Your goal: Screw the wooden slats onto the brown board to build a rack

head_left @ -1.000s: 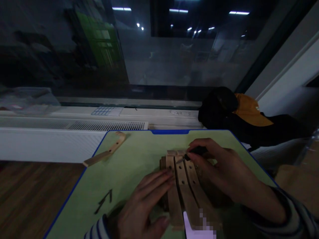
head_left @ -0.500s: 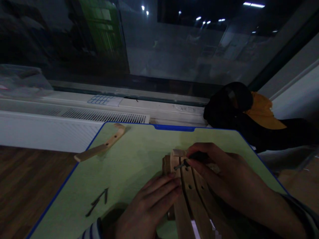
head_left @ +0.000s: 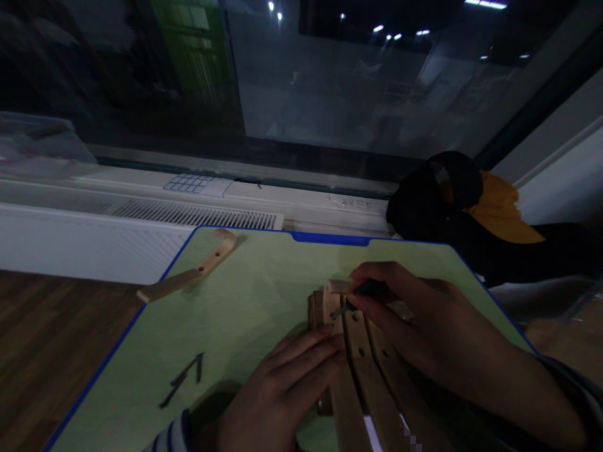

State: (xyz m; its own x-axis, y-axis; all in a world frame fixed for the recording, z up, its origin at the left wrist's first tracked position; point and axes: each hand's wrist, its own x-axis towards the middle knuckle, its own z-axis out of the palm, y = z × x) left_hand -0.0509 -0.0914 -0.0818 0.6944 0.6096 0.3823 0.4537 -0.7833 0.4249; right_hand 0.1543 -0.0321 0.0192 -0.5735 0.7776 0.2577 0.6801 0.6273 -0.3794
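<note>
My right hand (head_left: 414,314) is closed round a small screwdriver (head_left: 340,311), its dark handle mostly hidden by the fingers. The thin shaft points left and down, its tip at a hole near the curled end of the leftmost wooden slat (head_left: 347,389). Beside this slat lie more pale slats (head_left: 372,370), side by side, with dark holes through them. My left hand (head_left: 287,383) presses its fingers together on the leftmost slat just below the tip; its thumb is hidden. Under the slats a brown wooden block (head_left: 315,309) shows at the left.
On the pale green, blue-edged table (head_left: 254,289), a loose bent slat (head_left: 202,269) overhangs the left edge. Several dark screws (head_left: 183,378) lie at the left. Beyond are a radiator (head_left: 198,213), a windowsill, and an orange and black cap (head_left: 499,207).
My right hand and the screwdriver have shifted slightly, with the tip staying by the same hole. My left hand keeps its place on the slat. The view has moved a little.
</note>
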